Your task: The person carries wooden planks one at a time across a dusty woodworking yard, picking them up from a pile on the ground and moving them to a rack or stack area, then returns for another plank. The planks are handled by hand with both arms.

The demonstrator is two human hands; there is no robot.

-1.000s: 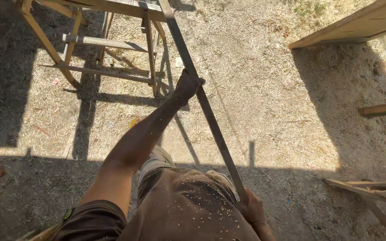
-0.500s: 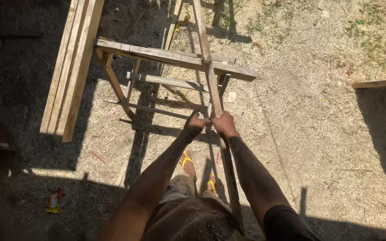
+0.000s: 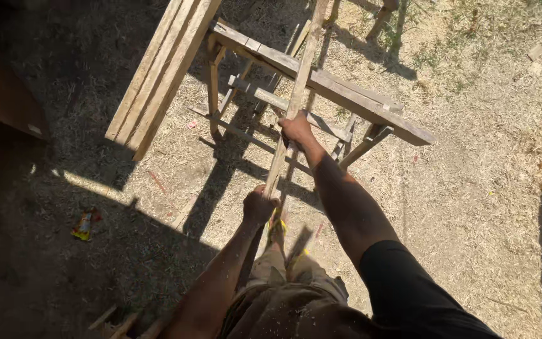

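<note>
Head view | left hand (image 3: 259, 206), right hand (image 3: 296, 130) clamped on wooden slat (image 3: 300, 78) | straw-strewn ground (image 3: 472, 188), sawhorse (image 3: 346, 94)

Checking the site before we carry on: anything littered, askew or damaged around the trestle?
One stray: a crumpled yellow wrapper lies on the shaded ground at left. The wooden trestle looks intact, and both hands, left hand and right hand, grip the wooden slat.

- Ahead of the right hand (image 3: 296, 129) the wooden trestle (image 3: 346, 94) bars the way: top plank, legs and cross rails crowd close.
- Left of it, stacked planks (image 3: 161, 69) slant across.
- Open straw ground (image 3: 472, 201) lies to the right.
- Left hand (image 3: 258, 206) has bare ground on its left, down to a litter wrapper (image 3: 83, 225).
</note>
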